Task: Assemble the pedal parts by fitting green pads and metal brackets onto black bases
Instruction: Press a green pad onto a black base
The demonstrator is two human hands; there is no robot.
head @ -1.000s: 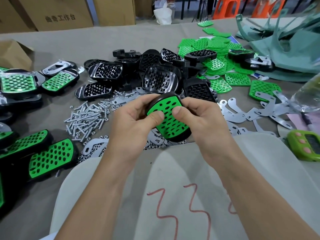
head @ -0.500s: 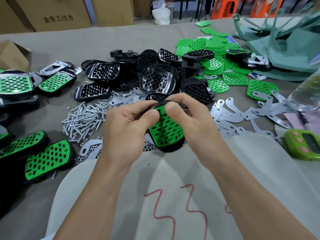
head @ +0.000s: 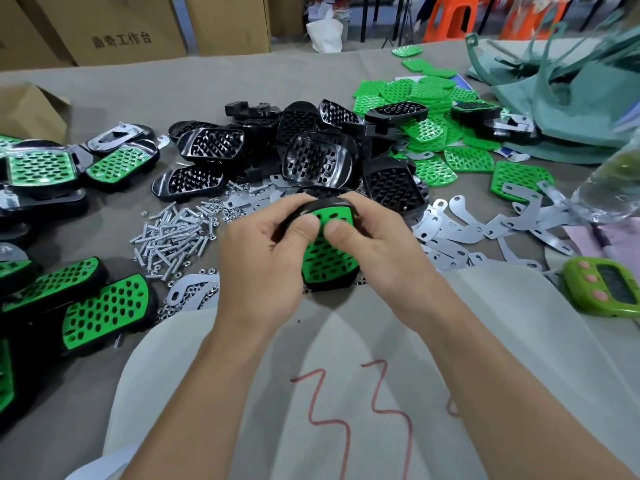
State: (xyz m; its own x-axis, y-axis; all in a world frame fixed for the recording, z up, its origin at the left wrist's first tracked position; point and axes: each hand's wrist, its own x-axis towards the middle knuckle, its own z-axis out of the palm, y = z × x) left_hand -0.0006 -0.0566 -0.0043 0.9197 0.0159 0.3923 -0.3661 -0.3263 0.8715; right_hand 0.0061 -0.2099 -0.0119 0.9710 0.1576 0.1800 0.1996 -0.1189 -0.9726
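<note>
While my left hand point(head: 256, 261) and right hand point(head: 375, 245) curl round the black base point(head: 327, 284) just above the desk point(head: 242, 84), thumbs pressing its green pad point(head: 329, 256), I judge it light and rigid, best gripped by the rim; spare bases point(head: 313, 162) pile beyond.

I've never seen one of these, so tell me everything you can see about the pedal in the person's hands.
The pedal is a black plastic-looking base with a green pad full of oval holes set in its face. It is tilted, far end raised. The left hand and right hand grip that end from either side, thumbs pressing the pad.
</note>
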